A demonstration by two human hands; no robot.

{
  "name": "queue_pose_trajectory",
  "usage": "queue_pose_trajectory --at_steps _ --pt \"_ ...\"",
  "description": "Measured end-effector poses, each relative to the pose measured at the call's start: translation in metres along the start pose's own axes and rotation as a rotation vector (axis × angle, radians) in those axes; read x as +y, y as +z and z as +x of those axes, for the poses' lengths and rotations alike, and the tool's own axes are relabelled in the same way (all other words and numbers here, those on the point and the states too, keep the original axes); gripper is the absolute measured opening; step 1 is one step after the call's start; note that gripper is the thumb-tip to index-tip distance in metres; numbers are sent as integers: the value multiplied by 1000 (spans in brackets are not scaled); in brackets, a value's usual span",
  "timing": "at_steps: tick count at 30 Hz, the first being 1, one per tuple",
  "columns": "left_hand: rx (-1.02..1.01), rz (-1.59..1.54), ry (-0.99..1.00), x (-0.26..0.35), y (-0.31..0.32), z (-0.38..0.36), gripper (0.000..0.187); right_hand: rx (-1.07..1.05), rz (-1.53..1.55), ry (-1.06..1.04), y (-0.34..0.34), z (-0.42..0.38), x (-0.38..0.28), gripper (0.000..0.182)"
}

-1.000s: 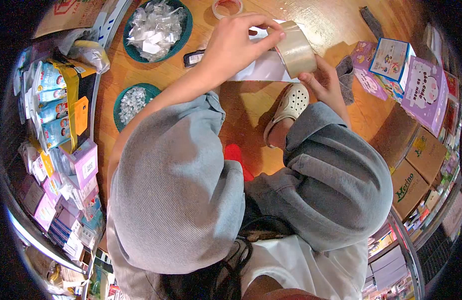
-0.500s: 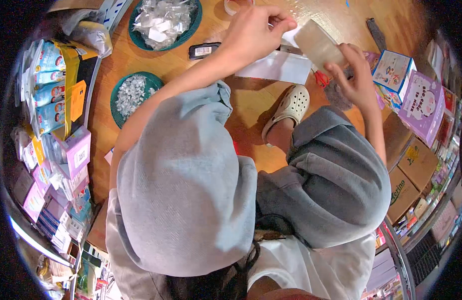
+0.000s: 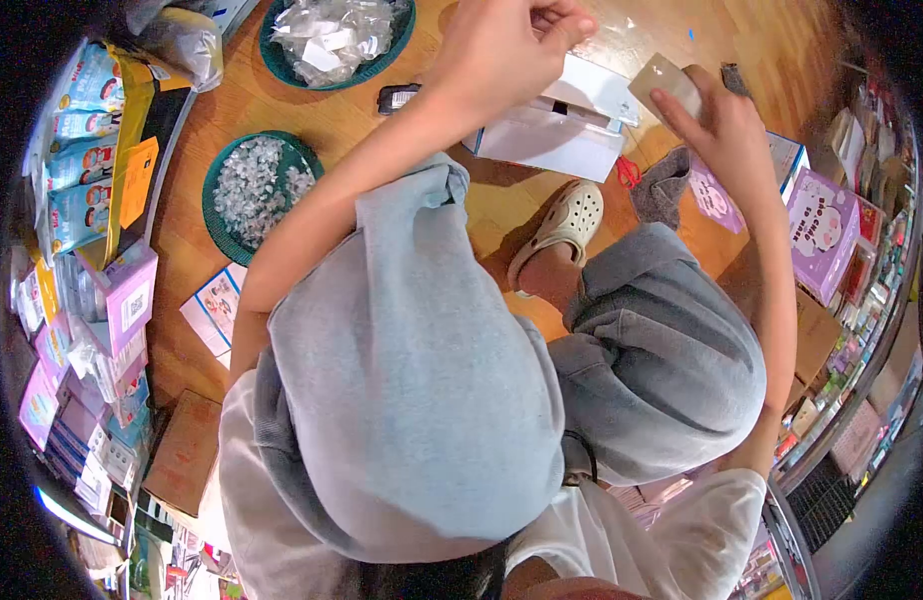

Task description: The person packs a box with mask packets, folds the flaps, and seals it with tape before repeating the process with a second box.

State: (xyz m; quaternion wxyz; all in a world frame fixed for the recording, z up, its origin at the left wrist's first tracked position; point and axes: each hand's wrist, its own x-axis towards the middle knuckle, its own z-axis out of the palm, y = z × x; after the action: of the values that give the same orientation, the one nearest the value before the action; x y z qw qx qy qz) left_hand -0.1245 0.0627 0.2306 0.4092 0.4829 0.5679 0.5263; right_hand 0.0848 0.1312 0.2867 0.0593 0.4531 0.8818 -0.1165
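My right hand (image 3: pixel 727 115) grips a wide roll of clear, yellowish tape (image 3: pixel 667 88), thumb across its front and fingers behind it. My left hand (image 3: pixel 512 50) is up at the top edge, its thumb and finger pinched together; what is between them I cannot make out. Shiny glare shows in the gap between the two hands. Below them stands a white box (image 3: pixel 552 143) with blue edges, a dark slot showing between the flaps on its top.
On the wooden floor at left are a green basket of clear plastic packets (image 3: pixel 347 75) and a green basket of small whitish pieces (image 3: pixel 225 238). A black device (image 3: pixel 395 98), a grey cloth (image 3: pixel 664 188) and red string (image 3: pixel 628 172) lie near the box. Purple boxes (image 3: pixel 820 222) stand right.
My right hand has moved up and right with the tape roll, and my left hand slightly up, widening the gap. More of the white box shows. The whole view has shifted a little.
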Motion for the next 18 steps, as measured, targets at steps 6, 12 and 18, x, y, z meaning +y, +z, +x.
queue_pose_trajectory --at_steps 6,12,18 --pt "69 -112 -84 -22 -27 -8 16 74 60 -230 -5 8 -6 49" --pt "137 -188 -120 -46 -50 -41 23 83 -219 -422 1 14 -16 61" --pt "149 -347 -211 -46 -59 -57 25 81 -132 -442 -10 11 -46 62"
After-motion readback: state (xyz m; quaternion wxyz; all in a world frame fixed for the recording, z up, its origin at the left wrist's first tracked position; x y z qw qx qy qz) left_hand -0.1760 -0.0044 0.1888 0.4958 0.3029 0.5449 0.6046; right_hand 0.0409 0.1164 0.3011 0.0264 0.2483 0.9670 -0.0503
